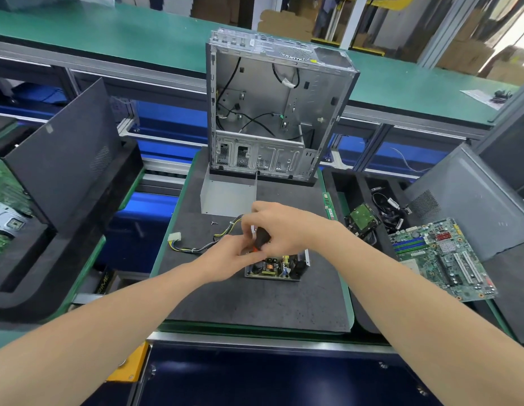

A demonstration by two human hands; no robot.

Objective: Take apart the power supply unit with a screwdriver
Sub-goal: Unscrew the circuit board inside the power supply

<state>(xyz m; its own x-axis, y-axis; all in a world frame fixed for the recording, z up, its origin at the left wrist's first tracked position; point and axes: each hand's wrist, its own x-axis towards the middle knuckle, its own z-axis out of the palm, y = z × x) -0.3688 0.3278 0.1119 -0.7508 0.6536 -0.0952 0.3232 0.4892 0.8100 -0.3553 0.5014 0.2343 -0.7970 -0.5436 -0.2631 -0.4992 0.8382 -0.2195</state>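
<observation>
Fingers [255, 219] of our right hand [280, 227] clench the screwdriver [262, 238] over the opened power supply unit [280, 268] at centre frame on the surface [255, 303], our left hand [230, 259] close beside it, hold unclear, so a slipping bit could gouge its circuitry or jab us.

- "PRIME" in pale capital letters, running sideways up a dark surface [104, 284] low on the left, just below the edge of the counter [255, 306]. It is the only wording that can be read.
- White sticker [50, 129] on the black side panel [64, 159] at left: print too small to read.
- White tag [286, 81] on a cable inside the open computer case [328, 92]: illegible.
- Green motherboard [442, 259] at right: fine white markings, too small to read.
- Labels on the memory sticks [328, 205]: illegible.
- Parts on the board of the power supply unit [280, 268]: markings cannot be read.
</observation>
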